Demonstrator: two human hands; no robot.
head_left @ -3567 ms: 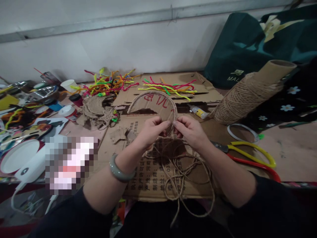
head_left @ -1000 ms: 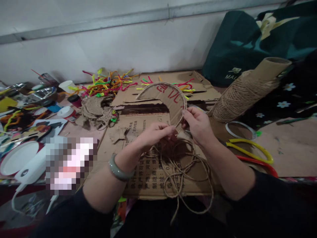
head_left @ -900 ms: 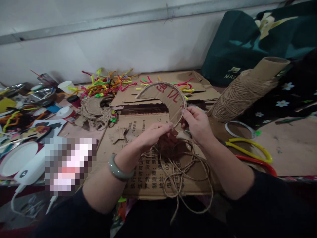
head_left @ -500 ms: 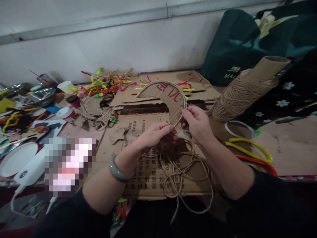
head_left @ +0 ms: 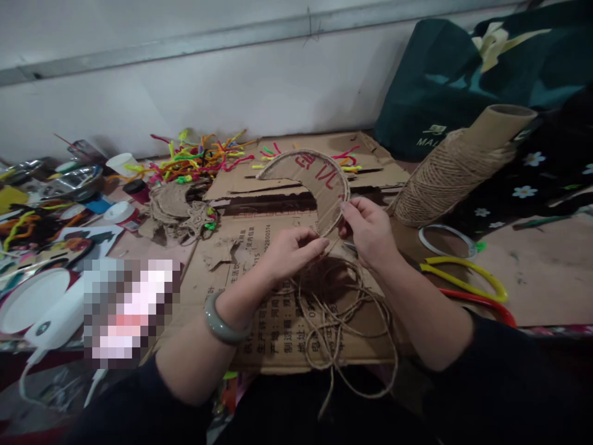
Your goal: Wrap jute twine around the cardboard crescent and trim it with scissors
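Pinches the right edge of a cord-edged cardboard crescent (head_left: 327, 196) between thumb and fingertips of the right hand (head_left: 368, 230), closed tight on the rim. Holds the left hand (head_left: 299, 252) half curled just below the lower end of the crescent, with thumb and fingers nearly meeting; cannot tell whether gripping anything there. Rises from between both hands, curving outward beside the right fingertips and opening leftward above the left hand. Shows red marks across the face. Has loose twine (head_left: 332, 312) directly below both hands, looped over a printed cardboard sheet (head_left: 287, 225) and trailing past the near edge. Includes, beyond the right hand, a roll of twine (head_left: 456, 179) leaning at a slant, and nearer, yellow and red handles (head_left: 463, 264) beside the right forearm.
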